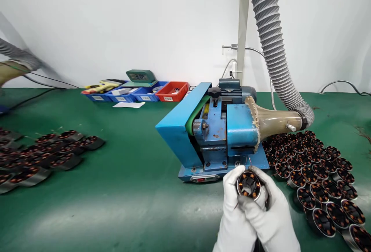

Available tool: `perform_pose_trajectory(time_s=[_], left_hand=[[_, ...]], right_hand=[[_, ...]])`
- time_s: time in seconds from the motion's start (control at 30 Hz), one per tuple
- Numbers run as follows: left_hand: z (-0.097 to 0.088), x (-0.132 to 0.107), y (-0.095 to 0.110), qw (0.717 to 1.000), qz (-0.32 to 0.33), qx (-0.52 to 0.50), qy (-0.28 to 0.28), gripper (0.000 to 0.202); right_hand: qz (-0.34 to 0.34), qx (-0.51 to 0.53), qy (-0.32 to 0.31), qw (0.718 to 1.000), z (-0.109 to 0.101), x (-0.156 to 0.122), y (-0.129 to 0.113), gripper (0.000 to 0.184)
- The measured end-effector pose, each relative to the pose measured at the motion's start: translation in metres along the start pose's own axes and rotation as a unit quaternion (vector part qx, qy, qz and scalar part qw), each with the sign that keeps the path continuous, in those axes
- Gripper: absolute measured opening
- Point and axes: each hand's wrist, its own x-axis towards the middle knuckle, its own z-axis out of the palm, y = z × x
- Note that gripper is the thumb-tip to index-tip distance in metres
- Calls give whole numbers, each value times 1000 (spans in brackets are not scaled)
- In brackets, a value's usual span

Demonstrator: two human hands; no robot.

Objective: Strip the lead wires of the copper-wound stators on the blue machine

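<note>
A motor stator (248, 184), with a metal rim, black inside and copper windings, is held up in front of the blue belt sander (213, 132). My left hand (235, 209), in a white glove, grips it from the left side. From the right, my right hand (271, 209), also gloved in white, wraps its fingers around the same stator, the thumb across its lower edge. Thin wire ends stick up above the part. Just beyond my hands lies the sander's base with a red switch (201, 180). The stator's underside is hidden by my gloves.
Rows of stators (319, 182) cover the green table (130, 205) at right; another group (43, 153) lies at far left. A grey ribbed hose (269, 39) joins the sander's outlet. Blue bins (146, 95), a red bin (172, 91) and a clock (141, 76) stand at the back.
</note>
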Motion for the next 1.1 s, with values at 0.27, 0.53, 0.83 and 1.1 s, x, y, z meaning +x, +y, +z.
perform_pose_trajectory(time_s=[0.27, 0.53, 0.83, 1.1], left_hand=[[25, 39, 5, 952, -164, -254, 53, 45], [30, 45, 10, 945, -185, -263, 53, 42], [25, 47, 8, 962, -180, -199, 49, 29], [-31, 3, 16, 993, -77, -81, -33, 46]], right_hand=[[-13, -54, 0, 998, 21, 37, -7, 39], [-7, -104, -13, 994, 20, 44, -7, 37], [-16, -100, 14, 995, 20, 41, -12, 31], [26, 62, -47, 997, -8, -8, 11, 54]])
